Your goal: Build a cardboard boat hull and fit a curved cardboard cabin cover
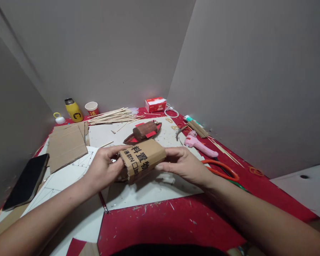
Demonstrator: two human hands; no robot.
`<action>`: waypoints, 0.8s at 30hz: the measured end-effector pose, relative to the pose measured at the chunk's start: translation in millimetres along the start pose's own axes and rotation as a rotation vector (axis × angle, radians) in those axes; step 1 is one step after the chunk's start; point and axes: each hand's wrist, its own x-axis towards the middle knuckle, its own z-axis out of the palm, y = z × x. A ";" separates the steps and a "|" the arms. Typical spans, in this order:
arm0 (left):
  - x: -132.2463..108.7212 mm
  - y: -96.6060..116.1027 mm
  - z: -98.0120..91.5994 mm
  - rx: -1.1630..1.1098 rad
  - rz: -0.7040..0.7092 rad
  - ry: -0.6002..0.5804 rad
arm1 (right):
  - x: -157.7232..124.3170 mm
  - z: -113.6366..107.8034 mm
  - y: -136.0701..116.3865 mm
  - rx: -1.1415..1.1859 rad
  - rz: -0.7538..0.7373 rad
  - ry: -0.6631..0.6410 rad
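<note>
Between my two hands is a bent piece of brown cardboard (146,154) with black printed characters, curved like an arch and raised over the white sheet. My left hand (104,165) grips its left end, with some fingers hidden inside or behind it. At the right end, my right hand (182,163) pinches the edge between thumb and fingers. Just beyond the cardboard sits a small brown model boat (145,131) with a rounded cabin and red patches. A red pen (103,202) lies below my left hand.
Flat cardboard sheets (66,145) and a black phone (26,181) lie left. Behind are a yellow bottle (74,110), a paper cup (92,107), thin wooden sticks (112,116) and a red tissue box (155,105). A pink glue gun (200,145) and orange-handled scissors (224,169) lie right.
</note>
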 end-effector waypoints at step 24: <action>14.6 -23.4 -7.5 0.270 -0.113 -0.153 | 4.2 -0.2 22.9 -0.623 -0.103 0.062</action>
